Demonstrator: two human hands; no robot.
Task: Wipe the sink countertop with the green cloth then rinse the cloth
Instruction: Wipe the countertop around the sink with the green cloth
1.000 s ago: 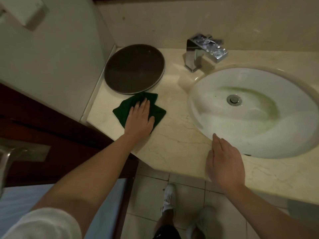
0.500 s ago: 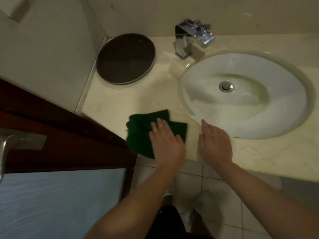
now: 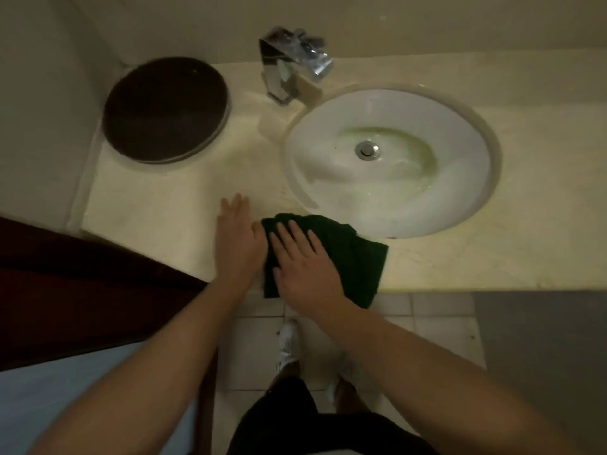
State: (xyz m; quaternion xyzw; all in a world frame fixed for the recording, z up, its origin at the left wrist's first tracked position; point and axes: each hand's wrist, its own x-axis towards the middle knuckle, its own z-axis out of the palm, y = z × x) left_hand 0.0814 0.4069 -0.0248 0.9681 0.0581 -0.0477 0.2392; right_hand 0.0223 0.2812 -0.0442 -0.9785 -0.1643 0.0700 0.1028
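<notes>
We see the dark green folded cloth [image 3: 358, 257] lying on the front strip of the cream marble countertop [image 3: 157, 205], with its lower edge hanging a little over the counter's front edge. The right hand [image 3: 303, 270] lies flat on the cloth's left half, fingers straight and slightly spread, pressing down and gripping nothing. At 9 o'clock from the cloth, just beside its left edge, the left hand [image 3: 238, 244] rests palm-down on bare marble. Its fingers are straight and close together and hold nothing, and its thumb side is right against the cloth.

At 1 o'clock from the cloth sits the white oval ceramic sink basin [image 3: 460, 142], its rim touching the cloth's top edge. We see a greenish stain around its round metal drain [image 3: 367, 149]. At 12 o'clock, against the back wall, stands the square chrome faucet [image 3: 289, 70]. At 10 o'clock, in the counter's corner, lies a round dark brown tray [image 3: 164, 110]. At 6 o'clock, white shoes [image 3: 289, 346] stand on pale floor tiles [image 3: 437, 323].
</notes>
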